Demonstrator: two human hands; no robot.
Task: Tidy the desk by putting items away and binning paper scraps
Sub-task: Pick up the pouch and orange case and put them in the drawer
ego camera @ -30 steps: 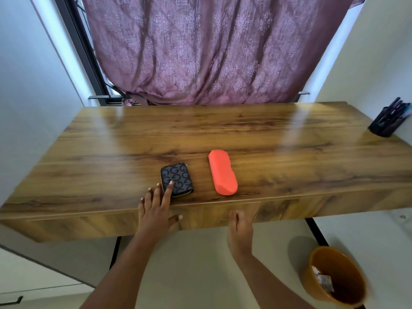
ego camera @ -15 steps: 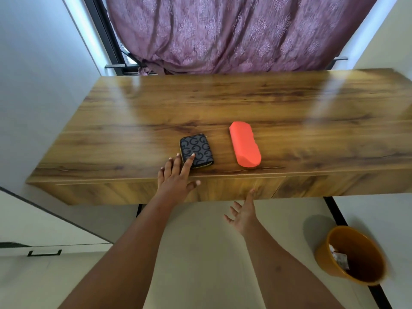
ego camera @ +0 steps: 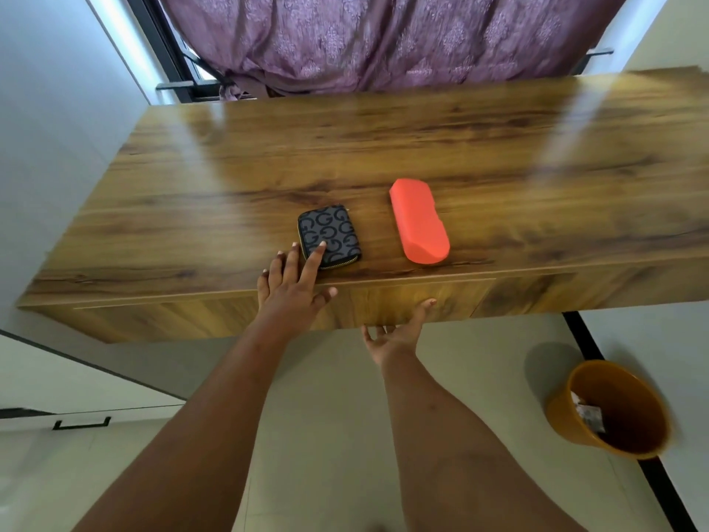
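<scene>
So I'm on the head cam, and a fair bit is hidden or cut off. My right hand (ego camera: 399,332) is tucked under the front lip of the surface (ego camera: 383,155): palm up, thumb showing against the front panel, and the other fingers (ego camera: 374,332) partly lost under the edge, so I can't really tell if they're hooked on anything. They look spread, not curled around an object. The right end of the surface runs out of frame, and the back edge is blurry with glare from the window.

My left hand (ego camera: 293,291) lies flat at the front edge, fingers spread and holding nothing, with the index fingertip resting on the near left corner of the wallet (ego camera: 332,234). The wallet lies flat close to the front edge, with its zip on the near side. Just right of it, not touching, the orange case (ego camera: 418,224) lies flat too, with its long side running front to back.

There's loads of bare wood behind both things and out to the left. The bin (ego camera: 610,407) sits on the floor down to the right, tipped toward me, with some scraps (ego camera: 587,414) inside; they're too small to make out properly. A curtain (ego camera: 383,36) hangs behind the surface.
</scene>
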